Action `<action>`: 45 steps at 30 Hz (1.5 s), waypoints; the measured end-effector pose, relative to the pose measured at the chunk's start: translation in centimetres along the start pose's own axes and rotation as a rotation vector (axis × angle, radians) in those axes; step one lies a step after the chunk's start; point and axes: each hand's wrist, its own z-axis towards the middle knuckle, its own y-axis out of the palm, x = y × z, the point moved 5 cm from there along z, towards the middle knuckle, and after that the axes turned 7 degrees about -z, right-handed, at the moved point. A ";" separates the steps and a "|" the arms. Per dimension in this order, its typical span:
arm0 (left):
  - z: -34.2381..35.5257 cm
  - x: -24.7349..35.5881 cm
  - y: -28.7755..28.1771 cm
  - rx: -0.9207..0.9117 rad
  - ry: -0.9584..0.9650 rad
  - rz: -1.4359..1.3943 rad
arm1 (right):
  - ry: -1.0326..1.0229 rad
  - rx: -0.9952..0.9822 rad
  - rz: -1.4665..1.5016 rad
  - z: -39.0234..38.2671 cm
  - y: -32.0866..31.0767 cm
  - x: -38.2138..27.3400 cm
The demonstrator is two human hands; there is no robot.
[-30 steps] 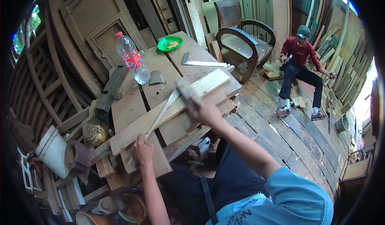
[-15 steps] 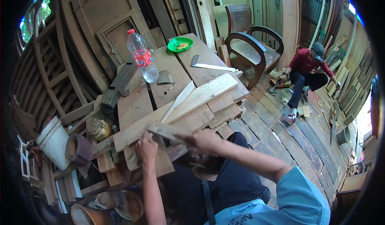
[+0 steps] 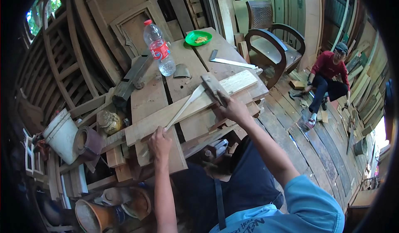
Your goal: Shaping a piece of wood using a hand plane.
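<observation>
Your left hand point(image 3: 160, 142) pinches the near end of a pale strip point(image 3: 191, 99) slanting over a board point(image 3: 143, 130); your right hand point(image 3: 235, 108) grips a block point(image 3: 210, 85) at the strip's far end. A firm pinch and flat, even pressure should serve best. Beyond stand a bottle point(image 3: 159, 51) and green dish point(image 3: 191, 38).

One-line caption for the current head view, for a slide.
Left hand holds a slender wooden strip over a plank; right hand grips a wooden block at the strip's far end.
</observation>
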 end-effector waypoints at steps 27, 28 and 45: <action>-0.4 -2.7 0.4 -0.071 -0.031 0.120 | -0.386 -0.435 -0.078 -5.9 2.3 -8.0; -0.6 -2.5 0.3 -0.058 -0.033 0.108 | -0.317 -0.422 -0.047 -4.6 1.0 -6.9; -0.1 -1.3 0.4 -0.026 -0.030 0.038 | -0.067 -0.187 0.201 -1.2 3.8 -2.9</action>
